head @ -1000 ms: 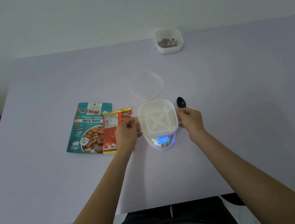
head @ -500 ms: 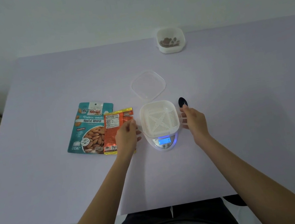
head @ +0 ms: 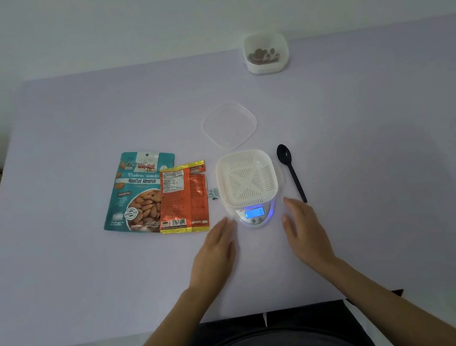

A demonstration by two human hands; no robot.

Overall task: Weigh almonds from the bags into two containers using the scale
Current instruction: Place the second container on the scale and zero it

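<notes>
Both hands have drawn back from the white slotted container (head: 247,178) they were flanking a moment ago. The left hand (head: 216,253) and right hand (head: 306,232) now lie either side of the scale's near end with fingers straight and relaxed, holding nothing. The container sits empty on the scale (head: 255,219), whose display glows blue; the reading is too small to make out. To its left a teal almond bag (head: 136,191) lies flat, partly overlapped by an orange bag (head: 184,201). A black spoon (head: 291,171) rests just right of the scale and a clear lid (head: 229,125) just beyond it. Far across the lilac table (head: 86,272), a second container (head: 266,69) holds almonds (head: 261,55).
</notes>
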